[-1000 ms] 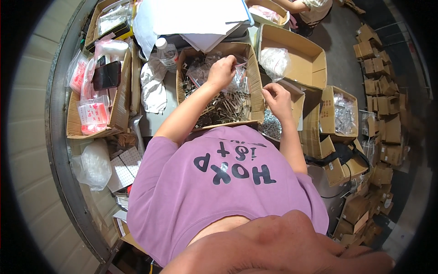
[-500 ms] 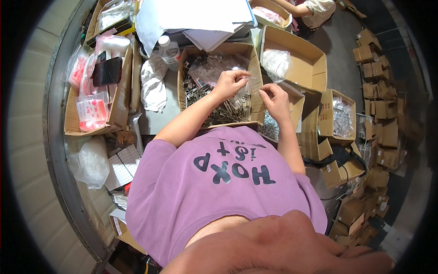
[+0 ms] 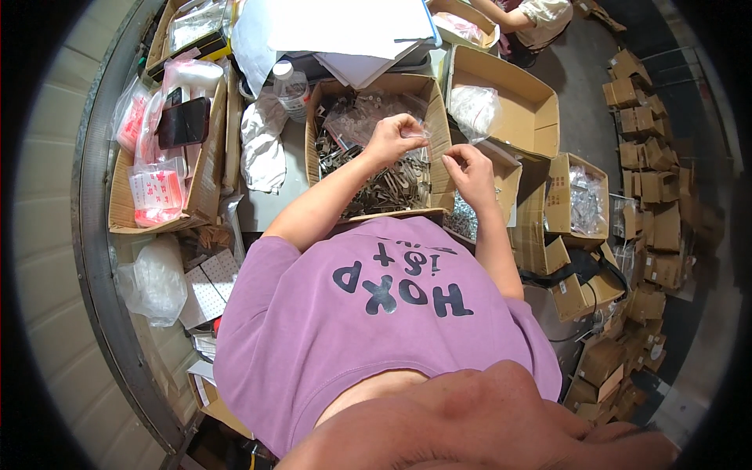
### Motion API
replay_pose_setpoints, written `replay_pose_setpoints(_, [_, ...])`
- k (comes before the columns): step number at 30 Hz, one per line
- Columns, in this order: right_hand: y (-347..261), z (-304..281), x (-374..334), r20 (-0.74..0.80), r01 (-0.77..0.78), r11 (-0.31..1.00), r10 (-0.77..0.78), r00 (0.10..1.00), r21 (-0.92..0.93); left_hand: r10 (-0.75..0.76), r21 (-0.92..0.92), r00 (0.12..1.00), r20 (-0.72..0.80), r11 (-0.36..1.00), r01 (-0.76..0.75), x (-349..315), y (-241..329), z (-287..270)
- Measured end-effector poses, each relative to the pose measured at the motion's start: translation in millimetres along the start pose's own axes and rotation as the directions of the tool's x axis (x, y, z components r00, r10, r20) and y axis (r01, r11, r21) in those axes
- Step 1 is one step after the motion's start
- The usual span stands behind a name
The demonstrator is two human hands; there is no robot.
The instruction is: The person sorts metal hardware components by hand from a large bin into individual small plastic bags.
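My left hand (image 3: 394, 141) is over a cardboard box (image 3: 313, 157) of loose metal parts (image 3: 384, 184). Its fingers pinch a small piece of clear plastic (image 3: 424, 135), which looks like a little bag. Just right of it, above the box's right flap, my right hand (image 3: 472, 174) has thumb and fingertips curled together; anything between them is too small to make out. A clear plastic bag (image 3: 352, 117) of small pieces lies on the metal parts. Beneath my right wrist is another box with small shiny parts (image 3: 462, 215).
A phone (image 3: 185, 123) rests on bags in the left box (image 3: 200, 184). A water bottle (image 3: 291, 90) and white cloth (image 3: 264, 145) sit beside the middle box. Papers (image 3: 337, 27) lie behind. More boxes (image 3: 540, 117) stand right; a person (image 3: 540, 19) is at the far right.
My left hand's fingers have curled inward, and the clear plastic at their tips has shifted slightly. My right hand has barely moved, a little to the left.
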State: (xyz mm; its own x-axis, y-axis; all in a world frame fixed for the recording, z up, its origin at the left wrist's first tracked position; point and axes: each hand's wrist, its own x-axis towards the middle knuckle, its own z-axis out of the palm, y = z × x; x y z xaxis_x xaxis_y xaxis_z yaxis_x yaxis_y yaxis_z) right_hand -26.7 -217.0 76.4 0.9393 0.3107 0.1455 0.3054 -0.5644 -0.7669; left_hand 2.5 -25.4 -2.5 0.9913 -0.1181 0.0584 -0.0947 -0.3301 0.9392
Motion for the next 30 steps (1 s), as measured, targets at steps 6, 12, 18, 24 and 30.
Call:
replay_pose_setpoints(6, [-5,1,6,-0.008,0.038,0.999,-0.038,0.999,-0.024,-0.01,-0.291,0.992,0.129,0.955,0.048,-6,1,7])
replay_pose_setpoints(12, [1,7,16,0.056,0.211,0.976,-0.208,0.977,-0.05,0.106,0.005,0.994,0.018,0.994,-0.106,-4,7,1])
replay_pose_setpoints(18, [0,12,20,0.346,0.264,0.927,-0.163,0.924,-0.268,0.42,0.075,0.908,-0.011,0.905,-0.418,-6,1,6])
replay_pose_setpoints(24, [-4,10,35,0.412,0.275,0.954,-0.204,0.888,-0.121,0.235,0.281,0.971,0.048,0.93,-0.239,-5,5,5])
replay_pose_setpoints(30, [10,33,24,0.646,0.526,0.455,0.156,0.747,-0.718,0.065,0.223,0.997,-0.041,0.973,-0.054,-1,-5,1])
